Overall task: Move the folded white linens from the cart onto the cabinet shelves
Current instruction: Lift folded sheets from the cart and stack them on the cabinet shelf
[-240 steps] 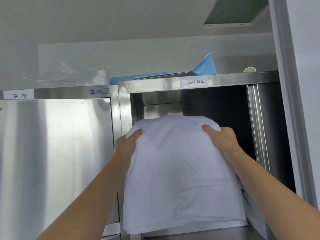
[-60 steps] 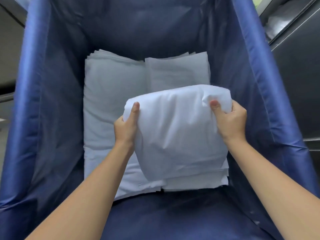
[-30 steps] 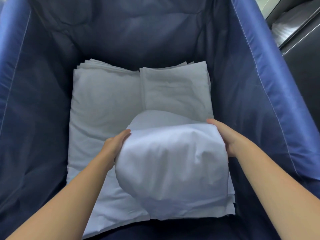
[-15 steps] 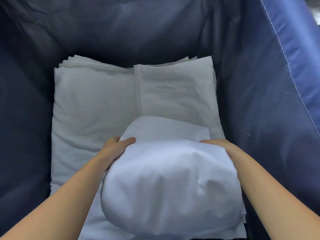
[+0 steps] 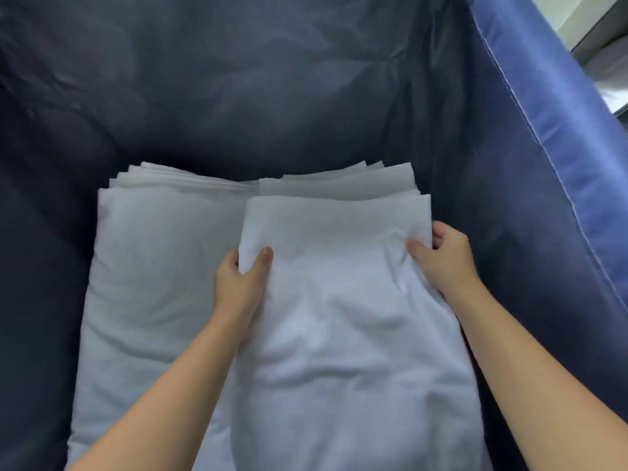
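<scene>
Left hand pinches the left edge of the top folded linen, thumb on top, fingers tucked beneath. Right hand grips the same piece at its right edge, fingers curled round the fold. Hands are apart, one at each side. The held linen lies on the right-hand stack inside the blue fabric cart. A second stack of white linens sits directly beside it on the left, touching. Dark cart lining encloses both stacks.
</scene>
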`<state>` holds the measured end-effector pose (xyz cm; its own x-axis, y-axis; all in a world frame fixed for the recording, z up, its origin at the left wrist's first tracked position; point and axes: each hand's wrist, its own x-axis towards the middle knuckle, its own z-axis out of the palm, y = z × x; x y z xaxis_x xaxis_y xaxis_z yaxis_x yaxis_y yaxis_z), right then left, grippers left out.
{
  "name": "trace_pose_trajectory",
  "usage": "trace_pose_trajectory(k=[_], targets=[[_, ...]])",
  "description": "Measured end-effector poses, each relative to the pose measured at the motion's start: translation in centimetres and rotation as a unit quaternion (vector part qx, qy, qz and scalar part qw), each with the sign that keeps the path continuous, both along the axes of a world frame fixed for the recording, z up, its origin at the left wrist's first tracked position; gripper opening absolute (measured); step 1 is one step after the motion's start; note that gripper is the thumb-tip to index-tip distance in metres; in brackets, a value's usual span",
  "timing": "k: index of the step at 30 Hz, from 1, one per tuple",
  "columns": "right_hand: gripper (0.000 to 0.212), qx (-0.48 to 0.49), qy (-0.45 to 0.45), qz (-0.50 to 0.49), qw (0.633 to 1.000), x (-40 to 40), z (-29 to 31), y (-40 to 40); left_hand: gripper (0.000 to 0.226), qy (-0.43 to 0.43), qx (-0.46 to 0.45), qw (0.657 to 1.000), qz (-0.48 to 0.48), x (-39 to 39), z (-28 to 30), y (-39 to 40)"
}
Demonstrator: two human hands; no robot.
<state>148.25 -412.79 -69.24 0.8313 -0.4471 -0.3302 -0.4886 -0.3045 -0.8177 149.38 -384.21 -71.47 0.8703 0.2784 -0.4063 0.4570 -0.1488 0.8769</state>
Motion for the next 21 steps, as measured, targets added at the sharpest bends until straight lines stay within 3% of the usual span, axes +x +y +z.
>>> trace_pose_trajectory(k=[7,12,18,21], targets=[[0.000,-0.145,-0.083,0.006,0.986,5.3,0.5,1.3,0.014,-0.049,0.012,0.998,0.030,4.2,0.9,-2.0],[0.006,-0.175,-0.091,-0.024,0.980,6.6,-1.0,0.7,0.015,-0.060,0.024,0.998,0.011,6.3,0.1,-3.1],[0.051,-0.088,0.071,0.006,0.994,2.8,-6.9,0.0,0.023,-0.008,0.075,0.997,-0.032,4.4,-3.7,-2.1],[0.054,-0.059,0.093,-0.028,0.994,-0.5,-8.0,0.4,0.023,-0.016,0.090,0.995,-0.030,4.1,-3.5,-2.3]])
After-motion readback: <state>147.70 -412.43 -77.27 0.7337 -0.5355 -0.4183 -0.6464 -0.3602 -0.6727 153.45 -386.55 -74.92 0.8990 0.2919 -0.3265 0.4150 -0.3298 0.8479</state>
